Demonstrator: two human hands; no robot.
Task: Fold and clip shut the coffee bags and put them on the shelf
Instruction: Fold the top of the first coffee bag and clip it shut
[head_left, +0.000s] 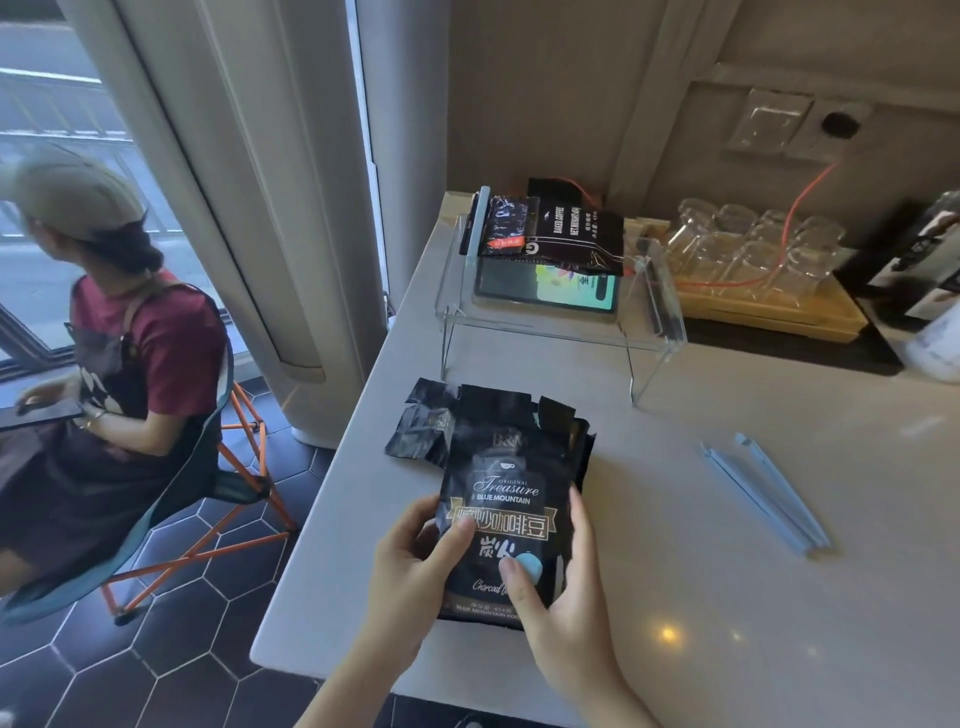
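Observation:
A black Blue Mountain coffee bag (506, 483) lies on the white counter (727, 597) with its torn top open and ragged. My left hand (415, 566) grips its lower left side, thumb on the front. My right hand (566, 603) grips its lower right side, thumb on the label. Two light blue sealing clips (769, 493) lie on the counter to the right. On the clear acrylic shelf (654, 332) at the back lies another black coffee bag (566, 236), with a blue clip (477, 223) on its left end.
A tablet (545, 288) with a lit screen sits under the shelf. Upturned glasses (753, 249) stand on a wooden tray at the back right, crossed by an orange cable. A person in a cap sits on a folding chair (208, 467) left of the counter.

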